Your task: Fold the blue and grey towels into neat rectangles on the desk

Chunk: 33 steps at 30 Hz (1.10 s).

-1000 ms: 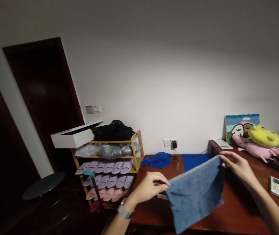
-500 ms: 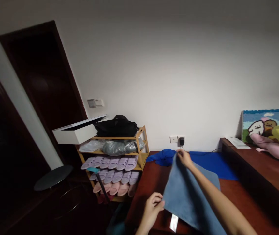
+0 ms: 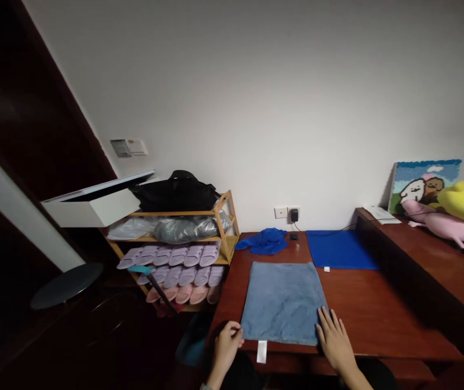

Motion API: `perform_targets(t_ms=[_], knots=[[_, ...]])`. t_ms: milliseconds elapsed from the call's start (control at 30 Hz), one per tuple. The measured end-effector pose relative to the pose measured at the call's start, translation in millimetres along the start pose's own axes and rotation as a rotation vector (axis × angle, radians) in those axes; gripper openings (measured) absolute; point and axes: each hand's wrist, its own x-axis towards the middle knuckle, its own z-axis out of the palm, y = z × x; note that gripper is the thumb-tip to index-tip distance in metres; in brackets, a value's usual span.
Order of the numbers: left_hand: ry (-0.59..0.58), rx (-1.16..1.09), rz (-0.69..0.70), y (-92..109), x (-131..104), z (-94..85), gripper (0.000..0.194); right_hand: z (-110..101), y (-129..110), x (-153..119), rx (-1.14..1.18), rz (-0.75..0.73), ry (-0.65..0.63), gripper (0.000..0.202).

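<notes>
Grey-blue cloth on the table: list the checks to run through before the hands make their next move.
1. Grey-blue cloth spread out on the table: ok, though slightly wrinkled.
2. White label tucked out of sight: not ok, it sticks out at the near edge.
3. Right hand at the near right corner: ok, fingers extended.
4. Left hand gripping the near left corner: cannot tell; its fingers are curled there.
5. Crumpled blue cloth clear of it: ok.
6. Underside free of folds: cannot tell, hidden.
</notes>
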Motion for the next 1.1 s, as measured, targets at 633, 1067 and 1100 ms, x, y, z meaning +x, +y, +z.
perform_targets(t_ms=[633, 1067, 1100], knots=[[-0.001, 0.686, 0.278, 17.4, -13.1, -23.3, 0.012, -33.6, 15.2, 22.8, 0.072, 0.01, 0.036, 0.055], [0.041, 0.77, 0.535, 80.8, 144.5, 58.6, 0.032, -17.3, 23.4, 239.3, 0.283, -0.015, -0.021, 0.03], [0.048, 0.773, 0.539, 76.5, 153.6, 65.0, 0.034, -10.9, 26.2, 241.9, 0.298, -0.018, -0.023, 0.027]])
